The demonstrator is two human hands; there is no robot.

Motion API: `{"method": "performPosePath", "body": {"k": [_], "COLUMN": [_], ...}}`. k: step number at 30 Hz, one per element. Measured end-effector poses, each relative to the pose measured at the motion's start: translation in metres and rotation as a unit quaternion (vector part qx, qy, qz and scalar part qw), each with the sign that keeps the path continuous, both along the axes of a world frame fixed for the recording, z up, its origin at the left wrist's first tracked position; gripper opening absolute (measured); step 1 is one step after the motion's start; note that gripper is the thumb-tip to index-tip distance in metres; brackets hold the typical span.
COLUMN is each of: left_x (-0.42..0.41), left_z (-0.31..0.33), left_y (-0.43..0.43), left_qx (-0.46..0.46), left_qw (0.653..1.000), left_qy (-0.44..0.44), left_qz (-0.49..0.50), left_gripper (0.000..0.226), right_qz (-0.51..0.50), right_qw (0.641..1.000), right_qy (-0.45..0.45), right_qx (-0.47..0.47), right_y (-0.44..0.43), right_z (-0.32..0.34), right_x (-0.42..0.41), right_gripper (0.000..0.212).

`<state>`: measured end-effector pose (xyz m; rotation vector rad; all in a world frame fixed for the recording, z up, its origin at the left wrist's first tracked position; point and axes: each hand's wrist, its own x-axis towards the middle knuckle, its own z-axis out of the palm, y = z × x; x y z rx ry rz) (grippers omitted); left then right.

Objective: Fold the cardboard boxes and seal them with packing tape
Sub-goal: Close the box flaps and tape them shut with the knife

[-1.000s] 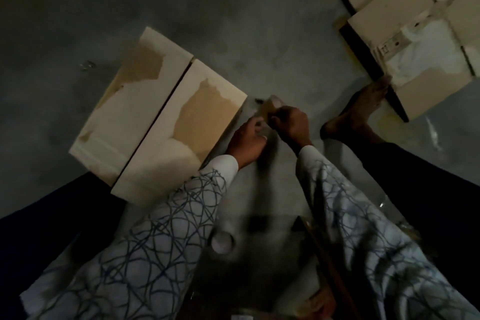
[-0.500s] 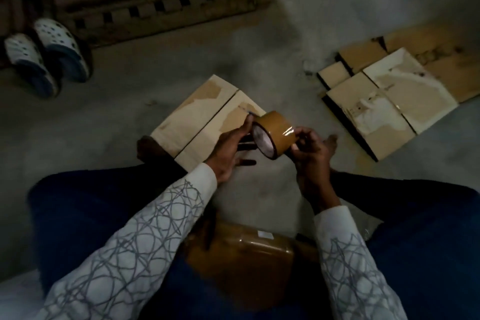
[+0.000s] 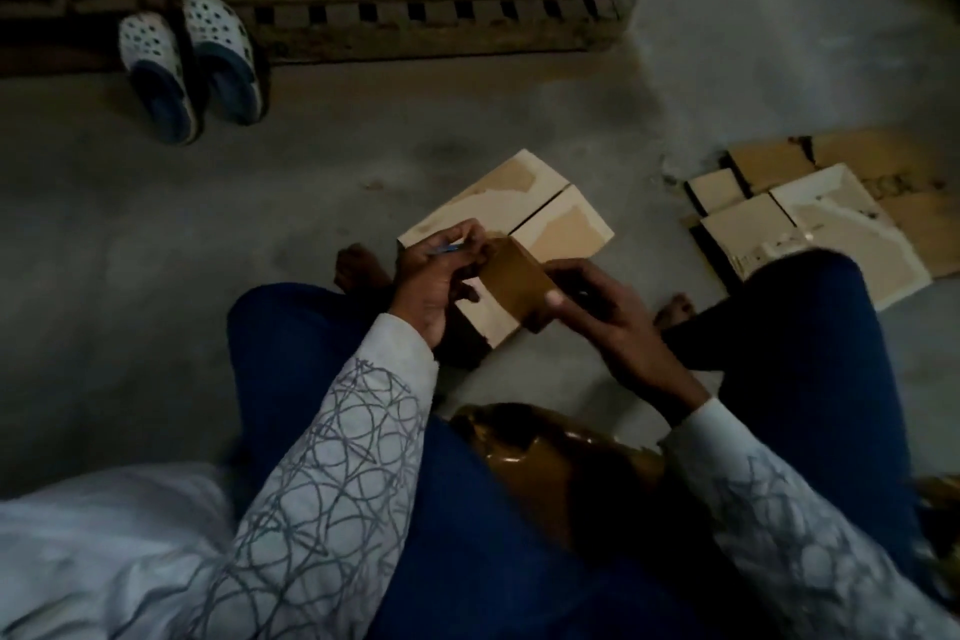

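A brown roll of packing tape (image 3: 517, 283) is held up between both hands above the floor. My right hand (image 3: 587, 307) grips the roll from its right side. My left hand (image 3: 441, 270) has its fingers curled against the roll's left edge, and a thin blue object shows between those fingers. Behind the hands a folded cardboard box (image 3: 524, 213) lies on the concrete floor with its two top flaps closed and a dark seam between them. The hands hide part of the box.
Flattened cardboard boxes (image 3: 810, 218) lie on the floor at the right. A pair of white clogs (image 3: 192, 62) stands far left beside a wooden pallet (image 3: 415, 16). A brown plastic-wrapped pack (image 3: 550, 463) lies between my knees. My bare feet rest near the box.
The view rose from looking straight down. The tape roll was lifted off the floor into both hands, then turned so its outer band faces up, with my left fingers now at its edge.
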<state>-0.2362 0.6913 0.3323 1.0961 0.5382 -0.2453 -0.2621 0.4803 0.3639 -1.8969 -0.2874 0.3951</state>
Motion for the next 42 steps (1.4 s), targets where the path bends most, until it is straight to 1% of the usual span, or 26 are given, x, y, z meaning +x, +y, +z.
{"method": "performPosePath", "body": {"k": [2,3,5,7,9,11,13,15,17,20,22,24,26,28,30,31,32,35,37,40,42], "left_x": [-0.002,-0.003,-0.004,-0.004,-0.002,-0.002,-0.002,-0.002,-0.001,0.001,0.003,0.003,0.003,0.002,0.003,0.004,0.005,0.009,0.007,0.002,0.0], "left_z": [-0.011,-0.014,-0.016,-0.015,-0.015,-0.019,-0.02,-0.018,-0.014,-0.009,-0.009,-0.006,-0.002,0.002,0.005,0.008,0.013,0.028,0.034,0.034,0.034], "left_y": [0.011,0.015,0.023,0.028,0.032,0.032,0.027,0.02,0.012,-0.001,-0.012,-0.024,-0.034,-0.046,-0.055,-0.061,-0.065,-0.067,-0.064,-0.06,-0.059], "left_qx": [0.028,0.035,0.042,0.051,0.046,0.009,-0.015,-0.009,0.003,0.06,0.096,0.122,0.13,0.117,0.082,0.063,0.04,-0.028,-0.057,-0.065,-0.054], "left_qw": [0.999,0.999,0.996,0.993,0.995,0.998,0.999,0.999,0.999,0.996,0.992,0.988,0.988,0.991,0.994,0.994,0.994,0.991,0.987,0.983,0.983], "left_qy": [0.017,0.018,0.021,0.026,0.021,0.011,0.0,-0.004,-0.016,-0.029,-0.026,-0.019,-0.002,0.034,0.07,0.085,0.098,0.124,0.137,0.162,0.171], "left_qz": [-0.006,-0.022,-0.07,-0.103,-0.084,-0.061,-0.048,-0.042,-0.04,-0.059,-0.079,-0.092,-0.086,-0.057,-0.034,-0.02,-0.004,0.038,0.054,0.06,0.045], "left_gripper": [0.042,0.044,0.044,0.038,0.03,0.038,0.035,0.033,0.034,0.028,0.021,0.012,0.011,0.012,0.014,0.015,0.015,0.007,0.008,0.011,0.011], "right_qz": [0.075,0.109,0.149,0.142,0.085,0.027,-0.007,-0.031,-0.05,-0.085,-0.1,-0.107,-0.12,-0.124,-0.131,-0.136,-0.145,-0.163,-0.147,-0.126,-0.135], "right_qw": [0.985,0.973,0.958,0.962,0.978,0.988,0.991,0.991,0.991,0.988,0.987,0.988,0.987,0.985,0.982,0.98,0.978,0.965,0.966,0.974,0.978], "right_qy": [0.011,0.021,0.06,0.082,0.099,0.114,0.125,0.132,0.126,0.122,0.119,0.104,0.1,0.119,0.134,0.141,0.147,0.171,0.171,0.152,0.125], "right_qx": [-0.154,-0.202,-0.237,-0.219,-0.162,-0.105,-0.057,-0.019,-0.011,-0.029,-0.036,-0.042,-0.038,0.007,0.026,0.031,0.041,0.11,0.126,0.112,0.094], "right_y": [0.015,0.022,0.036,0.044,0.05,0.053,0.054,0.05,0.042,0.024,0.008,-0.006,-0.018,-0.026,-0.026,-0.026,-0.026,-0.023,-0.023,-0.023,-0.02], "right_z": [-0.004,-0.004,-0.003,-0.003,-0.004,-0.007,-0.011,-0.017,-0.022,-0.03,-0.033,-0.033,-0.032,-0.032,-0.034,-0.032,-0.029,-0.016,-0.01,-0.011,-0.011], "right_x": [-0.004,-0.004,-0.003,0.002,0.009,0.013,0.011,0.003,-0.008,-0.016,-0.016,-0.016,-0.018,-0.021,-0.019,-0.016,-0.013,0.0,0.007,0.008,0.005], "right_gripper": [0.035,0.036,0.039,0.032,0.023,0.024,0.024,0.023,0.021,0.019,0.021,0.018,0.016,0.021,0.042,0.049,0.052,0.048,0.042,0.036,0.031]}}
